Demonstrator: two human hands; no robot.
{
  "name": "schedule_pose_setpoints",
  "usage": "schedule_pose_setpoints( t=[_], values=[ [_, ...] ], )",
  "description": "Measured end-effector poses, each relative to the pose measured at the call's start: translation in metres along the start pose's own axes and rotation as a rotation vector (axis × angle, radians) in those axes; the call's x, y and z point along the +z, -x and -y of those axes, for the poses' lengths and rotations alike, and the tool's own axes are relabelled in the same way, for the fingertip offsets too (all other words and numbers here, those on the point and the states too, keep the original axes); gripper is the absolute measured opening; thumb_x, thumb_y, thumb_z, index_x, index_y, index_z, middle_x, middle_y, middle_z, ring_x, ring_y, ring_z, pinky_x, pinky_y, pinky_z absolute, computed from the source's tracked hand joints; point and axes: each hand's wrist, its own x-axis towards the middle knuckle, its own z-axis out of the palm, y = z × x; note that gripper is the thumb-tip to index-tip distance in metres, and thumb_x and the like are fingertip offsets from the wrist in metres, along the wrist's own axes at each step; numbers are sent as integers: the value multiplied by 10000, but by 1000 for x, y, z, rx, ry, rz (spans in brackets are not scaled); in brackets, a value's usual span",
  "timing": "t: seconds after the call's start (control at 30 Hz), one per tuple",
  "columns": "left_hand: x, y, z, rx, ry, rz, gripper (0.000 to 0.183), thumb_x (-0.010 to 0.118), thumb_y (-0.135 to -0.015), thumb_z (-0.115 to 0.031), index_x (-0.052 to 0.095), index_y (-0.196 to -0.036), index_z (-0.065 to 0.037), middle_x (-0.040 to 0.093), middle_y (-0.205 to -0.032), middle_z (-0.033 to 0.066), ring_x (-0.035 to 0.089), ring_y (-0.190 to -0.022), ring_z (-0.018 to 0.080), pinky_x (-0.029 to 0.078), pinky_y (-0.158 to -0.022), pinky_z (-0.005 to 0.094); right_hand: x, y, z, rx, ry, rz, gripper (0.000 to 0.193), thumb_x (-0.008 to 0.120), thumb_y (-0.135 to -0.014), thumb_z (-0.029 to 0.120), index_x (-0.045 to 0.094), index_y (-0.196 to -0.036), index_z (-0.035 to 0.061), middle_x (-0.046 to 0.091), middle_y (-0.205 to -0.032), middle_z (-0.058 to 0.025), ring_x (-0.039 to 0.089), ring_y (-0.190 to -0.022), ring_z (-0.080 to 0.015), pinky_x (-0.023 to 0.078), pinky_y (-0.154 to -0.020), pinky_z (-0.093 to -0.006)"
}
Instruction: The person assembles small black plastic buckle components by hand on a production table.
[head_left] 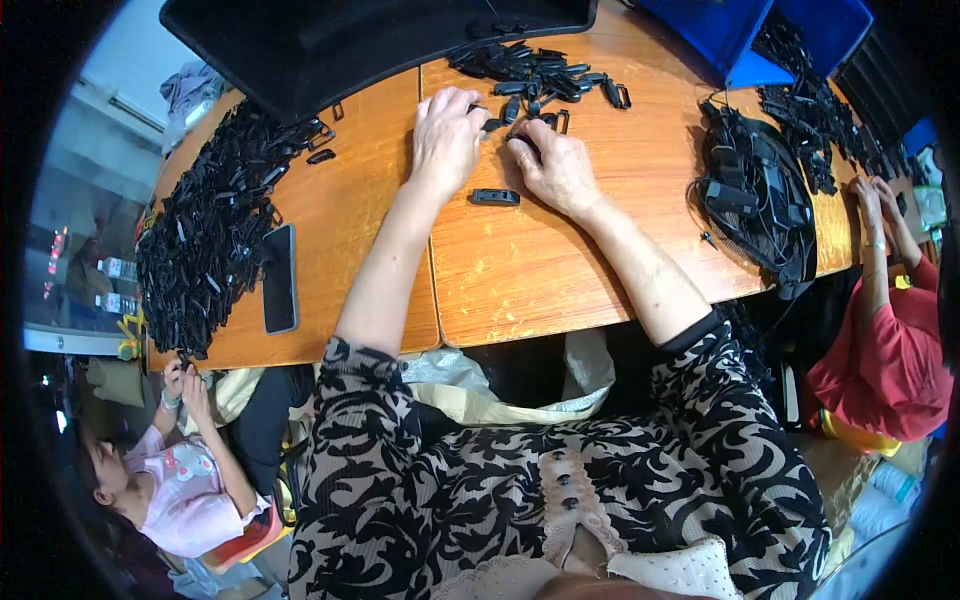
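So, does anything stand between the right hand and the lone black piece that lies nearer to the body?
Nothing visible does: between the right hand and the lone black piece, only bare wooden tabletop shows.

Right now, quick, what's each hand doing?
Left hand: fingers curled by a small black part; grip cannot be told.
Right hand: closed, apparently pinching a black piece.

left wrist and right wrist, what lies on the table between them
In the head view, one black plastic piece lies on the wooden tabletop between the left wrist and the right wrist, apart from both.
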Motion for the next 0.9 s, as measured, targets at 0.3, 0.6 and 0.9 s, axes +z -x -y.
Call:
schedule_pose_setpoints(
  t=[0.3, 0.6, 0.9],
  values=[
    [-12, 33, -13, -138, 339, -186, 365, 600, -883, 46, 648, -1227, -65, 643, -1071, 129, 642, -966, 275, 529, -806, 329, 0, -2, -3, 20, 24, 46, 220, 634, -902, 254, 608, -887, 35, 664, -763, -224, 648, -748, -424, 517, -667, -505],
    [-21, 31, -29, -408, 798, -57, 342, 830, -719, -61, 735, -1047, -51, 668, -825, 36, 578, -670, 84, 503, -632, 224, -11, -3, -6, 244, -569, 229, 218, 648, -938, 214, 664, -939, -4, 655, -754, -55, 569, -707, -125, 479, -649, -305],
    [-11, 34, -36, -285, 683, -54, 305, 845, -685, -75, 739, -968, -33, 645, -762, 29, 586, -653, 98, 515, -605, 251, -27, -10, -1, 330, -710, 491, 226, 666, -932, 235, 679, -835, 31, 584, -708, 30, 487, -664, -60, 385, -583, -236]
  ],
)
